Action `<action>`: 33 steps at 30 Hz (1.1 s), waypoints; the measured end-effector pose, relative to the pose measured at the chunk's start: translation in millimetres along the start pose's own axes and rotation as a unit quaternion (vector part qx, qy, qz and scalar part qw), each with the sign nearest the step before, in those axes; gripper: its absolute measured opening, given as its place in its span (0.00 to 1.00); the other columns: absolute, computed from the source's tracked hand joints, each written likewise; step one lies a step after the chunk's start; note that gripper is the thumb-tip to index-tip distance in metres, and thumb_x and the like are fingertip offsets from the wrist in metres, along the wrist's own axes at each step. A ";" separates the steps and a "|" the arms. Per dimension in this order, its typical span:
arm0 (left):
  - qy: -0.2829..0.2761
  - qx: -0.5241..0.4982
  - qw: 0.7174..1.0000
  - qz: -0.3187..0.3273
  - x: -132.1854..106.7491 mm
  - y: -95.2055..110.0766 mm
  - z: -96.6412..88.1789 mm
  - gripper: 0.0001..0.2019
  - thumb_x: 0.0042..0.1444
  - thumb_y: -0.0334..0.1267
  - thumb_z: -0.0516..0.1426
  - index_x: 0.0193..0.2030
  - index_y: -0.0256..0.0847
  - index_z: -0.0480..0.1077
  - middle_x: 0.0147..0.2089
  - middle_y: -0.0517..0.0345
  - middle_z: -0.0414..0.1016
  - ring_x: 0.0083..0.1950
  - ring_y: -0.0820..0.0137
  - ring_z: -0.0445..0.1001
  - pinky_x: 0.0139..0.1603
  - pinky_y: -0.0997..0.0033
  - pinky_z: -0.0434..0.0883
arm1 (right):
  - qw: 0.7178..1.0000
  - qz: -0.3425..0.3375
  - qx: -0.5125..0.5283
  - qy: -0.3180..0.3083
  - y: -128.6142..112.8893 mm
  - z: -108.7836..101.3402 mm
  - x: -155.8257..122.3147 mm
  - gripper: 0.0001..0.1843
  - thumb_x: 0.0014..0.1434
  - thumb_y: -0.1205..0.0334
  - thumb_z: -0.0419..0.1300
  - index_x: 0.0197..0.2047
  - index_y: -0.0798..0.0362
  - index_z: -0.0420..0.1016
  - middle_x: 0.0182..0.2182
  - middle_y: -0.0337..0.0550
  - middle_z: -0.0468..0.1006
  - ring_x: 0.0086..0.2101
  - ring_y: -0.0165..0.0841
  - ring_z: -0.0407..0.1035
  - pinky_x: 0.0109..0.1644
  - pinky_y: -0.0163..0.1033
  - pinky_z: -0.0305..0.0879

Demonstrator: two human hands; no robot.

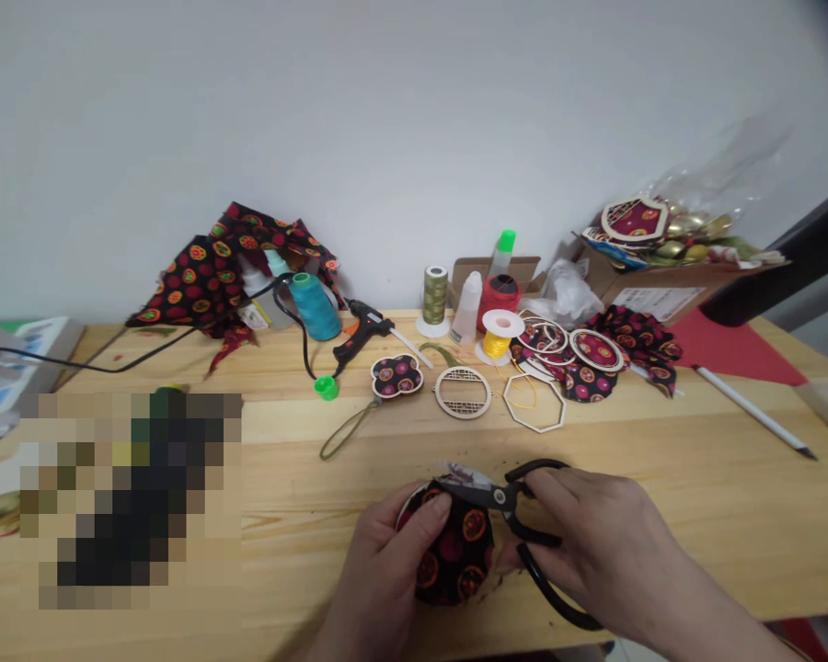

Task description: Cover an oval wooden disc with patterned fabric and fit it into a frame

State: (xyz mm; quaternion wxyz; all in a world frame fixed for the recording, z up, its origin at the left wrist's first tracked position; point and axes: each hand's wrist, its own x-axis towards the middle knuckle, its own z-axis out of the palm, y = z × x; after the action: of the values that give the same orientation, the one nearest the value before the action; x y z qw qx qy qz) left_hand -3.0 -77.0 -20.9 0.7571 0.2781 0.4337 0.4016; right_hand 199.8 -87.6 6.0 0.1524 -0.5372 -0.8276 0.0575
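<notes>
My left hand [386,561] grips a round piece of dark patterned fabric [459,542] with a pale rim at its upper left, thumb pressed on top. My right hand [586,533] is wrapped around the black handles of a pair of scissors [500,498]. The blades point left and lie at the fabric's upper edge, by a thin offcut strip. Dark scraps dot the table around the disc. Beyond the hands lie a flower-shaped fabric piece [396,378] with a cord loop, a round wooden lattice frame [463,393] and an octagonal wooden frame [534,404].
A glue gun [364,331], a teal thread cone [316,306], a green thread spool [435,299] and a glue bottle [467,308] stand along the wall. At right are a cardboard box [655,292] and a white pencil [755,412]. A blurred patch covers the left.
</notes>
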 end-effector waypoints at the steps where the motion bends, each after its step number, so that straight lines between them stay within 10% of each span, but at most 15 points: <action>1: -0.002 -0.002 1.000 0.001 0.2 -0.1 -0.3 0.12 0.51 0.40 0.61 0.40 0.35 0.77 0.33 0.51 0.80 0.34 0.67 0.75 0.38 0.70 0.71 | 1.000 -0.003 0.000 0.003 0.1 0.2 -0.4 0.08 0.46 0.63 0.63 0.29 0.51 0.66 0.23 0.35 0.73 0.23 0.31 0.67 0.25 0.34 0.53; 33: -0.012 -0.033 0.999 -0.008 -3.6 4.1 1.0 0.08 0.51 0.38 0.61 0.34 0.35 0.78 0.27 0.56 0.77 0.29 0.71 0.72 0.33 0.74 0.69 | 0.999 -0.005 -0.008 -0.046 -2.6 12.4 -7.0 0.06 0.52 0.66 0.57 0.29 0.50 0.61 0.21 0.37 0.73 0.22 0.35 0.69 0.23 0.35 0.54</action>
State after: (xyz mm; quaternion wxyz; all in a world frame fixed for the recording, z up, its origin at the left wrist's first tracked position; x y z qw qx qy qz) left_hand -4.7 -78.1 -15.7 0.7747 0.2539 0.4129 0.4060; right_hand 196.3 -94.1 -6.3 0.1103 -0.5312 -0.8367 0.0746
